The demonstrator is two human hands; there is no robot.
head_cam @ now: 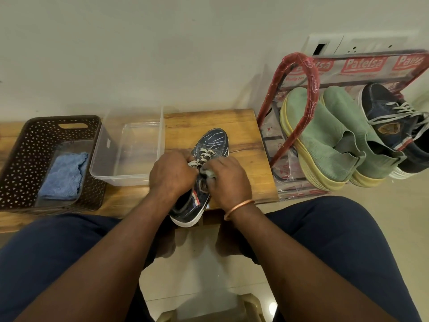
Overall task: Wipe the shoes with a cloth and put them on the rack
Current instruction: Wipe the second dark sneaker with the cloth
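**Wiping the lace area, one shoe off the rack**

The dark blue shoe (210,145) lay on the wooden bench (243,126) in front of me, toe pointing far and heel overhanging the near edge. That put the laces (202,156) straight under my eyes.

My left hand (171,173) was closed over the shoe's left side at the laces, gripping it. I judge this was to stop it sliding under the rubbing. My right hand (229,180) was curled round a small pale cloth (210,174), bunched tight and pressed beside the eyelets. A small wad suits that narrow spot.

Left of the shoe stood a clear tub (130,149); whether it held water I could not tell. Further left, a dark perforated basket (23,159) held a folded blue cloth (63,175), a spare within reach.

On the right stood the rack (312,73), carrying two green shoes (320,140) and the matching shoe (390,112). By my reckoning, only the shoe in hand remained.

Writing: the rack's plastic wrap read "Patelsa", repeated on red labels. The line beneath was too blurred to read, as was the tub's sticker.
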